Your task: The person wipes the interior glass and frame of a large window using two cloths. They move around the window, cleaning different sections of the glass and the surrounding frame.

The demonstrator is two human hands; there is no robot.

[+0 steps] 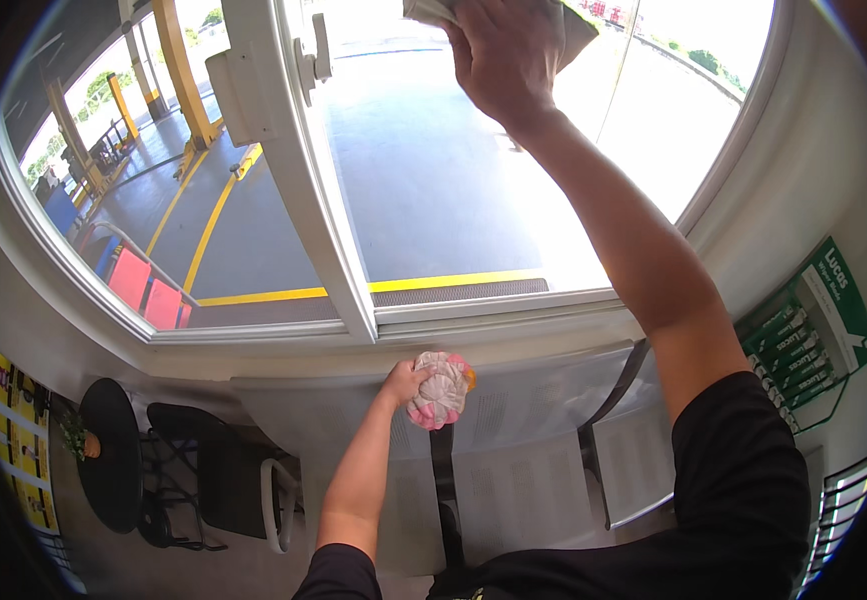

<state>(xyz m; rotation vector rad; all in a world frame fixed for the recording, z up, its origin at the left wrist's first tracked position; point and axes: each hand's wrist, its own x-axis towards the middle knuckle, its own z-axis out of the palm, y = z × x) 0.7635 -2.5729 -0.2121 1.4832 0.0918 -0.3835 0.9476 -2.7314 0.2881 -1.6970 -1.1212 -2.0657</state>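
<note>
My left hand [405,382] grips a bunched, round cloth bundle [441,391], pale with pink patches and an orange bit at its right side. It is above the backrests of the metal bench seats. At the top of the view, my right hand [504,60] is raised against the window pane [433,172], with a greyish-beige cloth [577,34] under its palm and fingers. The cloth's edges stick out on both sides of that hand. The white window frame [321,202] with a latch [319,49] stands to the left of my right hand.
Perforated metal bench seats [523,487] stand below the sill [478,319]. At the left are a round black table [110,454] with a potted plant [89,444] and a black chair [231,480]. A green wiper-blade rack [808,337] hangs at the right. Outside lies a yellow-lined workshop floor [418,150].
</note>
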